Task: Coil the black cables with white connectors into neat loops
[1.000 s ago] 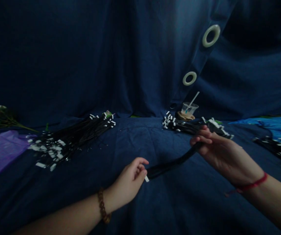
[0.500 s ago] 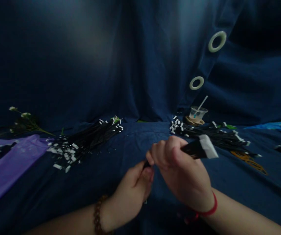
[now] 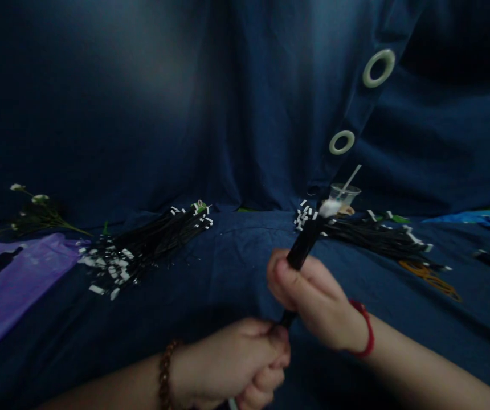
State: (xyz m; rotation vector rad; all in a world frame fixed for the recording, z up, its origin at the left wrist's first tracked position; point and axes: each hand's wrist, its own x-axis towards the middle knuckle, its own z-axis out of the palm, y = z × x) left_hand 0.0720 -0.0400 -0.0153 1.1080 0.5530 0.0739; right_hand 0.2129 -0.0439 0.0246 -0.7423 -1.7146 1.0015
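A slim black bundle or strip with a white end (image 3: 305,242) slants up and to the right between my hands; its exact kind is unclear. My right hand (image 3: 309,290), with a red cord bracelet at the wrist, is closed round its middle, and the white tip sticks out above the fist. Lower down, my left hand (image 3: 245,356), wearing a brown bead bracelet, is closed on the lower part. A bit of white shows beneath the left fingers. Fingers hide much of the strip, and the white tip is smeared by motion.
Black strips with white ends lie in a heap on the left (image 3: 142,242) and another heap on the right (image 3: 373,236). Around them are purple plastic (image 3: 23,299), white flowers (image 3: 40,199), a clear cup (image 3: 350,195), orange bands (image 3: 431,279) and blue plastic (image 3: 476,217). Dark blue cloth (image 3: 228,267) lies beneath.
The black strip has swung from pointing right to standing steeply upward. My left hand has moved down and to the right; my right hand has turned and still grips it.
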